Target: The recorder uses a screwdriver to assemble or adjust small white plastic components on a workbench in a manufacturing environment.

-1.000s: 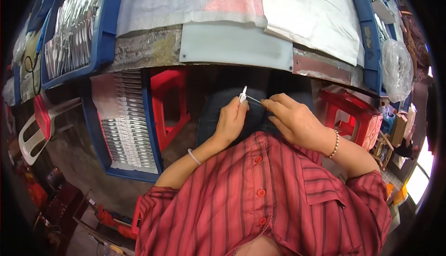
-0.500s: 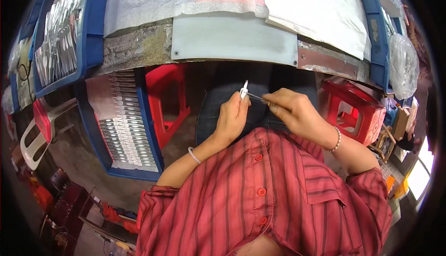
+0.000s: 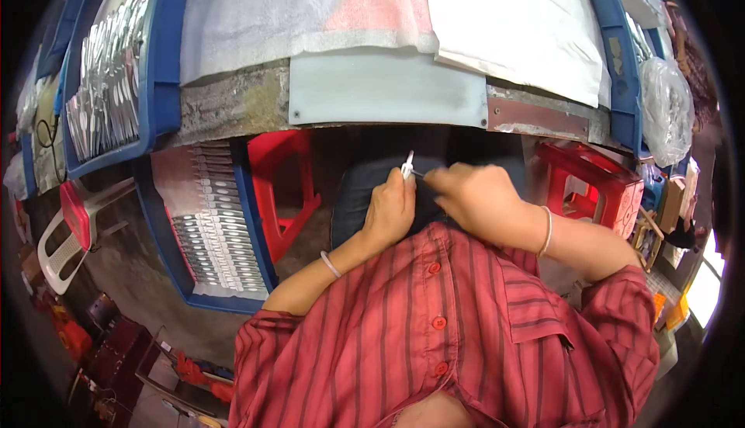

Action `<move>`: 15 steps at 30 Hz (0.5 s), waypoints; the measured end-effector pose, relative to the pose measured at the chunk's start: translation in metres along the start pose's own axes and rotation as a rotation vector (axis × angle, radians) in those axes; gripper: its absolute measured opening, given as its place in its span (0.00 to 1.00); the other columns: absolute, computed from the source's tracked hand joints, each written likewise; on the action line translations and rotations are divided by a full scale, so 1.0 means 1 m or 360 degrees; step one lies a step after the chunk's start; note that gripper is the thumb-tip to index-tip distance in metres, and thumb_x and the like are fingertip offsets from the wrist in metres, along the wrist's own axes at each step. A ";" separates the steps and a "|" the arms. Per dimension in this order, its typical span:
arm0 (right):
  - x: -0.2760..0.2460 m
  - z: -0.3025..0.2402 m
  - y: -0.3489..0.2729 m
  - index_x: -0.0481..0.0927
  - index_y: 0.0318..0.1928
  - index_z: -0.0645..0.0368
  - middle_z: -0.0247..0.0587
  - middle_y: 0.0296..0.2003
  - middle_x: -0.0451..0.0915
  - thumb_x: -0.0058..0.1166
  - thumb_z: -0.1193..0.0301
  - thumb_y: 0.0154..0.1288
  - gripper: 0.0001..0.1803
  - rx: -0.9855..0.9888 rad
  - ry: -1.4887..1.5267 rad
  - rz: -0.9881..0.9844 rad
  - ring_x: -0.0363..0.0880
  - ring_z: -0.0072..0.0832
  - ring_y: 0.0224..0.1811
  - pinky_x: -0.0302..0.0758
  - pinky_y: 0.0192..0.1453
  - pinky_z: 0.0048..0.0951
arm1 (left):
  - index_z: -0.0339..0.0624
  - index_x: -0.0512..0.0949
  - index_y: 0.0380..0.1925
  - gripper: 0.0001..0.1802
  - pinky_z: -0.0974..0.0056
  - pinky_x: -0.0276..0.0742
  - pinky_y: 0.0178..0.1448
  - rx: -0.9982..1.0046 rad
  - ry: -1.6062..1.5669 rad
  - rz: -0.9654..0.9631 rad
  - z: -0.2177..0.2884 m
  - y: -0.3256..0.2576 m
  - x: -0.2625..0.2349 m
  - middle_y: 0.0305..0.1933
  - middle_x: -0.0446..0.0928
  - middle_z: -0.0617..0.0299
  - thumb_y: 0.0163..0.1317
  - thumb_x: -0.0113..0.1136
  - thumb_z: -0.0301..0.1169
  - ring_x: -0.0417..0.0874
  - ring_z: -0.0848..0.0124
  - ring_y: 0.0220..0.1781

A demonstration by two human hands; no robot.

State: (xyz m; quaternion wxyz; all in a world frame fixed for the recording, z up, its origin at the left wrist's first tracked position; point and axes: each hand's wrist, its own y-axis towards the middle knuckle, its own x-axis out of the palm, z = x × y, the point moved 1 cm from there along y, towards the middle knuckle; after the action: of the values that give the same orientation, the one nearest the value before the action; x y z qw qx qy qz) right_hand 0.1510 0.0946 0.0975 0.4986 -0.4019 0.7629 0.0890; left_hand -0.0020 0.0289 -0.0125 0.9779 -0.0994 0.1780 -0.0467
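My left hand (image 3: pixel 392 209) pinches a small white piece (image 3: pixel 407 166) with a narrow pointed end, holding it upright above my lap. Close on its right, my right hand (image 3: pixel 475 195) is closed, its fingers somewhat blurred. A thin metal tool (image 3: pixel 419 173) reaches from those fingertips to the side of the white piece; most of it is hidden in the hand. Down to the left, a blue crate (image 3: pixel 268 261) holds rows of small, flat, silvery pieces (image 3: pixel 221 246) with oval marks.
Ahead lies the worktable with a pale plate (image 3: pixel 388 90) at its edge and white cloths (image 3: pixel 512 24) on top. A blue bin (image 3: pixel 163 63) of slim metal pieces stands left. Red stools (image 3: pixel 283 187) flank my legs. A clear plastic bag (image 3: pixel 666 110) hangs at right.
My right hand has rolled over, its back now turned up more, and its fingertips have come nearer the white piece. The left hand keeps its hold. The whole view has shifted slightly.
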 end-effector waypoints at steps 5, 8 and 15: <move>-0.004 -0.009 0.005 0.78 0.48 0.67 0.45 0.21 0.77 0.52 0.71 0.53 0.20 -0.0248 -0.0461 -0.0218 0.80 0.35 0.22 0.75 0.22 0.31 | 0.32 0.66 0.29 0.11 0.45 0.68 0.27 -0.0081 -0.0097 -0.0077 0.005 -0.003 -0.002 0.22 0.73 0.38 0.69 0.47 0.29 0.77 0.39 0.28; 0.000 0.004 0.008 0.79 0.48 0.68 0.45 0.23 0.80 0.53 0.73 0.54 0.20 0.0046 -0.0074 -0.0221 0.80 0.34 0.22 0.75 0.24 0.28 | 0.32 0.66 0.30 0.11 0.45 0.68 0.27 -0.0021 -0.0079 -0.0042 0.006 0.001 -0.005 0.21 0.73 0.38 0.69 0.47 0.28 0.77 0.39 0.27; -0.011 0.008 0.008 0.80 0.53 0.59 0.48 0.24 0.79 0.56 0.73 0.56 0.21 0.0571 0.0801 -0.0290 0.76 0.34 0.19 0.71 0.21 0.33 | 0.31 0.65 0.31 0.09 0.45 0.67 0.26 0.0079 -0.0057 -0.0097 -0.001 0.001 -0.002 0.20 0.72 0.38 0.67 0.48 0.27 0.76 0.39 0.26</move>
State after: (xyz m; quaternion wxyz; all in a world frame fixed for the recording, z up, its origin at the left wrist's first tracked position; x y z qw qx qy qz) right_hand 0.1530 0.1099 0.1009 0.3632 -0.3837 0.8265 -0.1941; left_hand -0.0045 0.0305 -0.0125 0.9812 -0.0815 0.1560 -0.0790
